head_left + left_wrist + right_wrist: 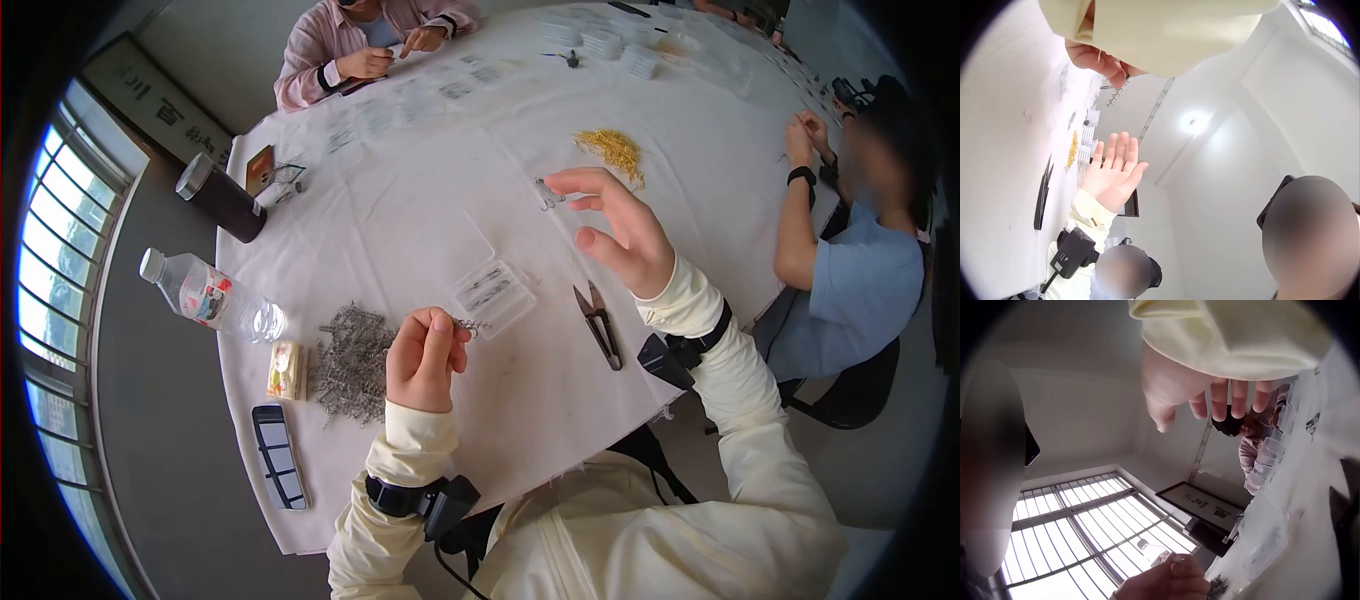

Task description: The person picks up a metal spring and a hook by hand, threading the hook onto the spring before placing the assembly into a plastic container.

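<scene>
Between thumb and fingers, the left hand pinches a small metal spiral piece, whose coils also show in the left wrist view. Just behind it lies a clear plastic box with its lid raised and several metal pieces inside. The right hand is held over the table with fingers apart and holds nothing; in the left wrist view its palm faces the camera. Beyond its fingertips are some small metal hooks on the cloth. A pile of grey metal spirals sits left of the left hand.
Black thread snips lie below the right hand. A yellow pile is farther back. Along the left side stand or lie a bottle, a dark flask, a tissue pack and a phone. Two people sit around the table.
</scene>
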`<action>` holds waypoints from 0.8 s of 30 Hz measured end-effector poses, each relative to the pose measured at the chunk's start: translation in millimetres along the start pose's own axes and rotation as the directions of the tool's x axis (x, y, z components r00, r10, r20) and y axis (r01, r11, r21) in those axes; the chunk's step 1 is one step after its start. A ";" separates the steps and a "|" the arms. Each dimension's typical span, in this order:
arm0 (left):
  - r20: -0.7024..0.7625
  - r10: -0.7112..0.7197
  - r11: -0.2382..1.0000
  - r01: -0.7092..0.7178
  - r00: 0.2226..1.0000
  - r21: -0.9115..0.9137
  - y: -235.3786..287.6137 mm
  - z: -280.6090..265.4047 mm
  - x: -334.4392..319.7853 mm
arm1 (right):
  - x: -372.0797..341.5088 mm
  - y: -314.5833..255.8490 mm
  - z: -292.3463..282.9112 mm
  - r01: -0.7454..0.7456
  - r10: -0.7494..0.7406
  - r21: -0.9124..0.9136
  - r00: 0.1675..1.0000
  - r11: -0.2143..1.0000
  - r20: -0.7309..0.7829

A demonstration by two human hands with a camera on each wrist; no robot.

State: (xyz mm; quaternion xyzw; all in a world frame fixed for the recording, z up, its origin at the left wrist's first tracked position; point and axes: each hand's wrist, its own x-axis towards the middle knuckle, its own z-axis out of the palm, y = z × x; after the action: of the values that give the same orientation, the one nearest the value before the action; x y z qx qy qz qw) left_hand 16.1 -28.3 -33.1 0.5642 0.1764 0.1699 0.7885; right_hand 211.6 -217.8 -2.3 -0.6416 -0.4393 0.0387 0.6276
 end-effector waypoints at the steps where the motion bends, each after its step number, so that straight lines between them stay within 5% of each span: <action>1: 0.002 -0.009 1.000 0.009 1.000 -0.023 -1.0 -0.9 0.6 | -3.9 -4.9 5.5 0.106 -0.093 -0.138 0.991 0.985 0.095; 3: -0.001 -0.017 0.999 0.017 1.000 -0.039 -0.2 -1.8 0.2 | -8.9 -5.7 23.8 0.346 -0.296 -0.234 0.929 0.909 0.223; 4: -0.011 -0.033 0.996 0.032 0.999 -0.079 0.5 -1.3 0.0 | -10.8 -6.9 32.8 0.347 -0.298 -0.230 0.928 0.909 0.222; 7: -0.007 -0.045 0.987 0.043 0.999 -0.154 1.1 -0.3 -0.9 | -17.6 -11.1 55.2 0.601 -0.489 -0.395 0.798 0.695 0.353; 13: 0.059 -0.078 0.959 0.091 0.995 -0.267 3.7 3.2 -5.5 | -18.8 -2.0 73.7 0.705 -0.660 -0.526 0.681 0.476 0.316; 24: 0.078 -0.112 0.948 0.130 0.991 -0.290 1.7 5.1 -8.6 | -18.6 -6.7 75.1 0.694 -0.662 -0.548 0.685 0.468 0.302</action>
State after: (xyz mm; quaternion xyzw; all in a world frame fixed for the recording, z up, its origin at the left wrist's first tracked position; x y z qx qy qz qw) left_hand 10.8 -36.0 -29.2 0.4334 0.1595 0.1284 0.8776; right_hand 151.6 -172.4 -21.6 -0.5822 -0.6578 -0.3456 0.3301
